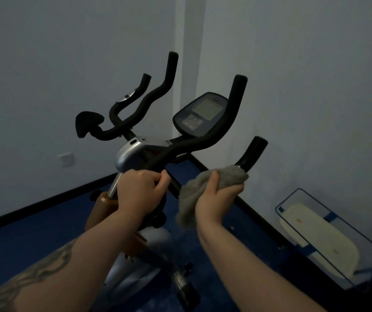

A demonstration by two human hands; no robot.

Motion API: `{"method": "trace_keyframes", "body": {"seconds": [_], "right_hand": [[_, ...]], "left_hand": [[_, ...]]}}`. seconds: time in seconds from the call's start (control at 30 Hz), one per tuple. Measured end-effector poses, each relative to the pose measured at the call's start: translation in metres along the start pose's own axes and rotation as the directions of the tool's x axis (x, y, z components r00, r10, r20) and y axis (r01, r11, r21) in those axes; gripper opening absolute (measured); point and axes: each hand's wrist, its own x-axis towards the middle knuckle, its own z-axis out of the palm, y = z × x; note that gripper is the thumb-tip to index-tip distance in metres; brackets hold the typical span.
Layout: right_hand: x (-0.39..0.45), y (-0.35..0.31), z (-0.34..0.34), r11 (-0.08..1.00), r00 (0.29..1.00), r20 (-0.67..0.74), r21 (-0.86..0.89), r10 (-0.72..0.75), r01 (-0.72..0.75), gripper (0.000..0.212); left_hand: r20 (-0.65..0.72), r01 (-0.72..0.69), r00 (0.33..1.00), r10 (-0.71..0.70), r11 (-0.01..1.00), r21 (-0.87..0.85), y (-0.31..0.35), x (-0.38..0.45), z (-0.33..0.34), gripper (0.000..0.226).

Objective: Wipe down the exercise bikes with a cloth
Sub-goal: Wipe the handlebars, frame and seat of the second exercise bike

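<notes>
One exercise bike (135, 154) stands on dark blue floor near a pale wall corner, its silver-grey frame carrying black foam handlebars (194, 143) and a dark console (199, 113) with a greyish screen. A clear bin (358, 235) sits by the wall at right. The left hand (140, 190) grips the handlebar near the stem, fingers curled round it. The right hand (218, 199) clutches a crumpled grey cloth (205, 190), wrapped around the right handlebar end.
</notes>
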Motion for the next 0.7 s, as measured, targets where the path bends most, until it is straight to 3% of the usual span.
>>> {"method": "trace_keyframes", "body": {"seconds": [0.13,0.27,0.43,0.6,0.7], "right_hand": [[0.043,-0.019,-0.007,0.999,0.999,-0.029,-0.013,0.041,-0.041,0.049],[0.062,-0.032,-0.004,0.996,0.994,-0.095,-0.085,-0.049,0.041,0.045],[0.034,-0.009,-0.010,0.942,0.974,0.042,-0.248,-0.224,0.228,0.070],[0.029,-0.012,-0.008,0.661,0.870,0.109,-0.607,-0.481,0.442,0.070],[0.014,0.002,-0.019,0.358,0.724,0.367,-0.684,-0.584,0.636,0.039]], "left_hand": [[-0.012,-0.017,1.000,0.017,1.000,-0.008,-0.001,-0.001,0.001,0.056],[-0.016,-0.012,1.000,0.012,1.000,-0.005,-0.001,0.000,0.002,0.055],[-0.014,-0.012,1.000,0.012,1.000,0.024,-0.003,0.000,0.003,0.055],[-0.020,-0.006,1.000,0.006,1.000,-0.014,0.000,0.000,0.000,0.055],[-0.011,0.002,1.000,-0.002,0.999,-0.032,0.003,0.000,-0.002,0.055]]}}
